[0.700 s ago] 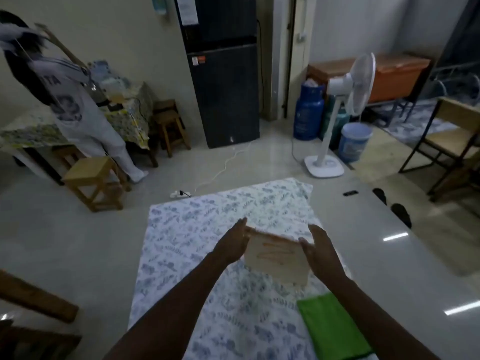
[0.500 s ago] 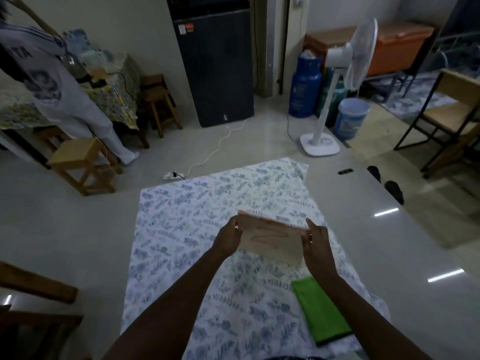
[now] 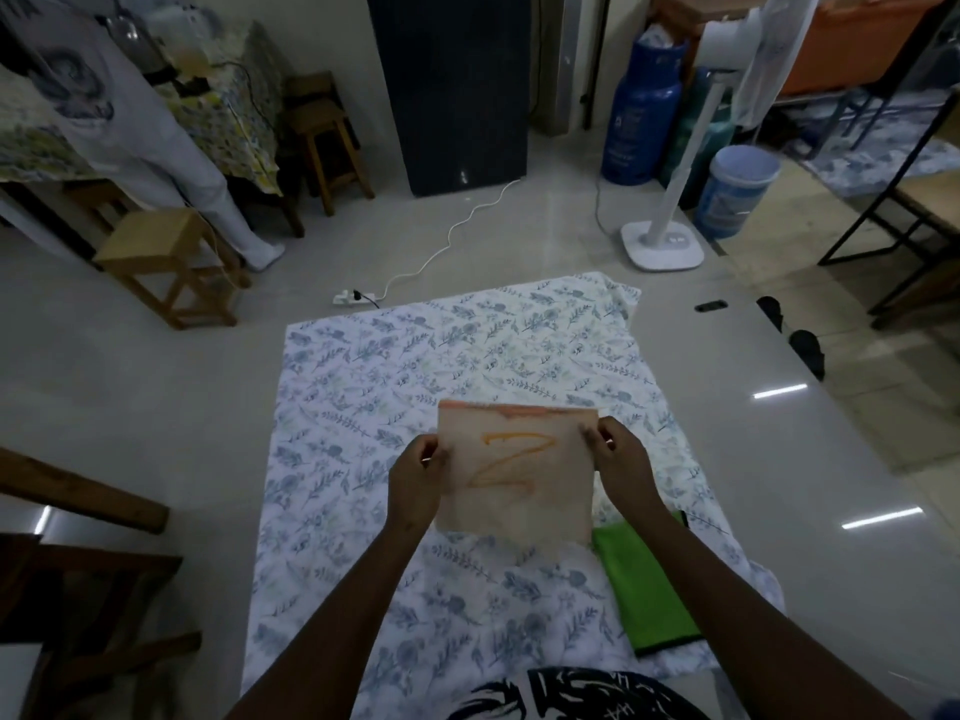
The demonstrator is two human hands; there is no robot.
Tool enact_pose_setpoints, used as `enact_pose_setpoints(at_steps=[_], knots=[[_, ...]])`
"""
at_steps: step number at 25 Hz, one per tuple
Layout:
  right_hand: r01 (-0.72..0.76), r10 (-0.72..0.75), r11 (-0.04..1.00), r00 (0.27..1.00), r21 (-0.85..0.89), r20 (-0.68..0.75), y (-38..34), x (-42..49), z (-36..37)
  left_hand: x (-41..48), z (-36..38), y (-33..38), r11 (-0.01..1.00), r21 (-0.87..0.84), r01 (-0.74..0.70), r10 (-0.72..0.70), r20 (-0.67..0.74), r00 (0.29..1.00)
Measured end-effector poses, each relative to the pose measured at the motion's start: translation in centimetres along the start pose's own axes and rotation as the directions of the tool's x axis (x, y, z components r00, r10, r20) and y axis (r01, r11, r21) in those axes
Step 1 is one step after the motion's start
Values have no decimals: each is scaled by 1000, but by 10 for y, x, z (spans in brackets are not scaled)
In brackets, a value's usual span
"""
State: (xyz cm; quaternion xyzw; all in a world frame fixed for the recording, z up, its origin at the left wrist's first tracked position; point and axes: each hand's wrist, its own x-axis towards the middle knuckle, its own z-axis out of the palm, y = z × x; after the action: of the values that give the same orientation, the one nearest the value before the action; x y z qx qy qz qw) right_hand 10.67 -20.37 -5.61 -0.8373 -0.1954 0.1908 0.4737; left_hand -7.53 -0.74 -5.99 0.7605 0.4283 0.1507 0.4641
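Observation:
A pale peach cloth (image 3: 511,472) with an orange Z-shaped mark and an orange top hem hangs between my hands above a floral sheet (image 3: 395,366) spread on the floor. My left hand (image 3: 418,472) pinches the cloth's left edge near the top. My right hand (image 3: 621,457) pinches its right edge at the same height. The cloth hangs flat and facing me. A folded green cloth (image 3: 647,589) lies on the sheet just below and to the right of it.
A white standing fan (image 3: 670,236), a blue gas cylinder (image 3: 641,116) and a blue bucket (image 3: 735,192) stand beyond the sheet at the right. A power strip (image 3: 353,297) with a white cable lies at the sheet's far edge. Wooden stools (image 3: 166,262), a person's legs (image 3: 171,163) and a black fridge (image 3: 452,90) are behind.
The cloth has turned from lying tilted to hanging upright and spread wide, its Z mark now facing me. My view has tipped further down.

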Motion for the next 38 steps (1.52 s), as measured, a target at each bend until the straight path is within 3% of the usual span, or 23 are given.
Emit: enact_pose_setpoints(at_steps=[3,5,9,11,16,19,22,25,31,35,38], knots=[[-44,46,999,996,-31,78,2,-2,28,-15,-9,-32,976,-89,199,-201,-19,979],[-93,101,993,988,-70,119,11,-6,48,-22,-14,-50,940,-132,315,-312,43,949],[-182,204,971,969,-157,138,24,-14,75,-31,-14,-71,928,-55,367,-364,61,929],[-152,188,964,970,-217,156,26,-16,82,-33,-11,-74,929,-19,368,-367,40,929],[-37,128,953,950,-302,286,31,-41,88,-44,-1,-80,970,129,205,-215,73,974],[121,6,923,945,-366,328,42,-62,80,-61,8,-91,890,453,-45,0,98,995],[306,-142,754,940,-581,311,74,-84,52,-77,28,-89,722,559,-408,247,343,906],[234,-40,647,961,-726,274,105,-105,11,-88,59,-73,633,474,-612,348,532,772],[125,106,571,969,-812,223,135,-127,-24,-104,114,-45,554,370,-746,371,692,619],[78,58,633,987,-770,147,129,-123,-23,-115,125,-39,572,360,-737,381,679,628],[156,-103,708,988,-689,117,129,-119,-23,-117,117,-43,570,381,-728,398,647,650]])
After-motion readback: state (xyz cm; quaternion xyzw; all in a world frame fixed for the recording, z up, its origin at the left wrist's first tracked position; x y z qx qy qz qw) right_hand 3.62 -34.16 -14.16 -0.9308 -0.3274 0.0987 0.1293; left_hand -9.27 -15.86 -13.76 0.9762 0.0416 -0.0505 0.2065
